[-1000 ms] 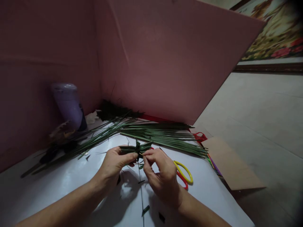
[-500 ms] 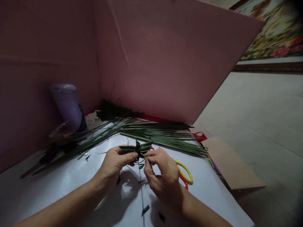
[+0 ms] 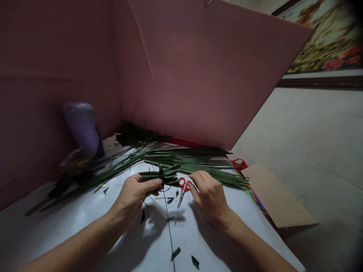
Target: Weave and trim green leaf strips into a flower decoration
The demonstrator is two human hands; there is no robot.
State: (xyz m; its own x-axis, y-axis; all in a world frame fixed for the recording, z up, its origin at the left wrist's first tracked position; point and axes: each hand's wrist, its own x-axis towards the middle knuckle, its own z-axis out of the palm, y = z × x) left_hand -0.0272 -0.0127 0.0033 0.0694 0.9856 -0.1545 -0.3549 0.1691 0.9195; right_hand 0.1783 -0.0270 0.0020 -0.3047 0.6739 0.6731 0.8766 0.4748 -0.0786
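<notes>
My left hand (image 3: 129,202) is closed on a folded green leaf piece (image 3: 170,172), its thumb pressed over the knotted middle while leaf ends stick out to the right. A thin dark line (image 3: 171,234) runs from below that piece toward the front of the table. My right hand (image 3: 211,196) is at small red-handled scissors (image 3: 183,190), fingers apart beside the right-hand loop. The scissors' blades point down toward me. Whether the fingertips touch the loop, I cannot tell. A thin tan sliver (image 3: 161,198) shows below the leaf piece.
Long green leaf strips (image 3: 195,166) lie across the back of the white table (image 3: 119,257). Leaf scraps (image 3: 176,254) are scattered in front. A purple bottle (image 3: 82,128) stands at the left by a pink panel (image 3: 181,75). A brown board (image 3: 278,196) juts out at the right.
My right hand has let go of a thin tan strip at the leaf piece and moved right to the red scissors. Its wrist now covers where yellow and red handles showed. My left hand keeps its hold.
</notes>
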